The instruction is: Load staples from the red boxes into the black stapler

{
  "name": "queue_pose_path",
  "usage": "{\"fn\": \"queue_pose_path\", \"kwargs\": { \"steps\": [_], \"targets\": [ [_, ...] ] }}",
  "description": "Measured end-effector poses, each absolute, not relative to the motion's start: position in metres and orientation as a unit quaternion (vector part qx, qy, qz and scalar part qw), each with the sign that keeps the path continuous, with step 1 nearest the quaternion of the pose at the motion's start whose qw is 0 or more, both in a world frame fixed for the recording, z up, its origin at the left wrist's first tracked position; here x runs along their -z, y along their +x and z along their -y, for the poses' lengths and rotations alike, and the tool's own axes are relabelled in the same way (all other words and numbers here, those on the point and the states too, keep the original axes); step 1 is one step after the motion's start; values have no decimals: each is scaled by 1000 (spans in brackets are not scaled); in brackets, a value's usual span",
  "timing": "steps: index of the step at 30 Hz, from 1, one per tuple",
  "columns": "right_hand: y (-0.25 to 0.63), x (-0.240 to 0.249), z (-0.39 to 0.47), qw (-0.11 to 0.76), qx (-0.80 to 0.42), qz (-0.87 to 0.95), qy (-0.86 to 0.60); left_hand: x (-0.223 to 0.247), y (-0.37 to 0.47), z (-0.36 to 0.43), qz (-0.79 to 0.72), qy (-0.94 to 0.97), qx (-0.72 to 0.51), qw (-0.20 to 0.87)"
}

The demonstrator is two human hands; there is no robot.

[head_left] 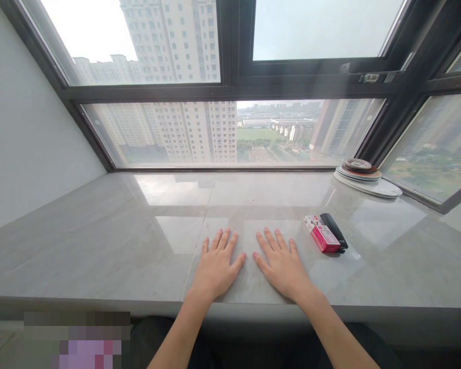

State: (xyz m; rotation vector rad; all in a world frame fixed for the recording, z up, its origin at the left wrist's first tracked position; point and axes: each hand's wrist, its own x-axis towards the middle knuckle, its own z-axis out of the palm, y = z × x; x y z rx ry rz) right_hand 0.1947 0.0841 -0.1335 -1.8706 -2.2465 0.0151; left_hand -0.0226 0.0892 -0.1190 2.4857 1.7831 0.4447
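Nothing lifted, nothing grasped

As things lie, your handling looks unstarted: nothing is raised or carried, and all of it seems left to do. Near the front edge of the sill (100, 251), your left hand (216, 266) lies palm down, fingers spread, released, touching only the bare surface. Your right hand (281, 264) rests the same way beside it, equally free, with a gap between the thumbs. Toward the right edge, apart from your right hand, lies the red-and-white box (323, 236), with what looks like a black stapler (335, 230) along its right side; whether they touch, you cannot tell. At the far right corner, a stack of plates (359, 175) sits by the window (284, 133).
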Motion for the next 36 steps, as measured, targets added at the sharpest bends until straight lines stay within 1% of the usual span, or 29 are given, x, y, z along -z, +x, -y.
{"fn": "queue_pose_path", "kwargs": {
  "steps": [23, 36],
  "targets": [
    [194, 131, -82, 106, -6, 763, -638, 117, -21, -88, -578, 804, -138, 29],
    [193, 130, -81, 100, 1, 761, -641, 121, -21, -90, -576, 808, -127, 5]
  ]
}}
